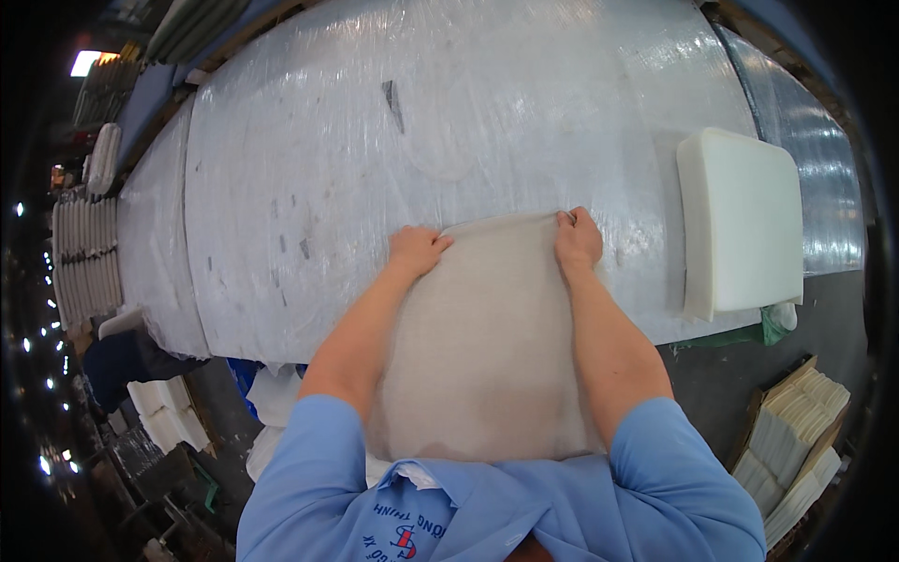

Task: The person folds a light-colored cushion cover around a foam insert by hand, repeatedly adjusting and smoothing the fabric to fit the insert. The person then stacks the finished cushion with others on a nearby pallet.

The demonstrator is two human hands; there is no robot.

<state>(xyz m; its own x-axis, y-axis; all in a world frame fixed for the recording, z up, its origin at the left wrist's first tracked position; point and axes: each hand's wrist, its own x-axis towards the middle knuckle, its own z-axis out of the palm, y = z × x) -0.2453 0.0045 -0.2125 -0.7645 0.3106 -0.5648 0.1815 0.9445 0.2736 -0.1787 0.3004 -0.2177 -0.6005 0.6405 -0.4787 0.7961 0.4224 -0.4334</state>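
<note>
A beige fabric cushion cover (487,328) stretches from my chest out over the front of a plastic-wrapped table (328,169). My left hand (419,251) grips its far left corner, fingers curled round the edge. At the far right corner, my right hand (579,242) pinches the fabric in the same way. The far edge of the cover runs fairly straight between the two hands. Whether anything fills the cover cannot be made out. To the right, a white foam cushion pad (744,220) lies on the table, apart from my right hand.
Grey cushions (86,258) are stacked past the table's left end. White foam pieces (169,412) sit low on the left. A box of folded cream pieces (791,426) stands on the floor at right. Green plastic (775,323) hangs by the foam pad at the table's edge.
</note>
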